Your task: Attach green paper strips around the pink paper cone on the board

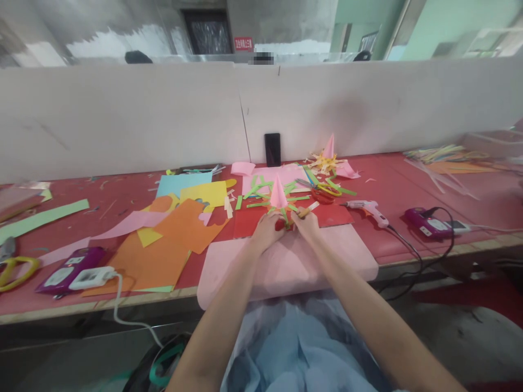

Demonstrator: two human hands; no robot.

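A pink paper cone stands at the centre of a paper craft, with green paper strips fanning out around it. My left hand is closed at the near left edge of this craft, fingers curled on its base. My right hand grips a short tan stick with a pale end, its kind unclear, at the near right edge of the craft. Beneath lies a red board, and a pink sheet covers the table's front edge. The fingertips are partly hidden.
A similar pink-coned craft stands behind. Yellow-handled scissors, a pink glue gun and a purple power box lie rightward. Orange paper, another purple box and scissors lie left. A phone leans against the white partition.
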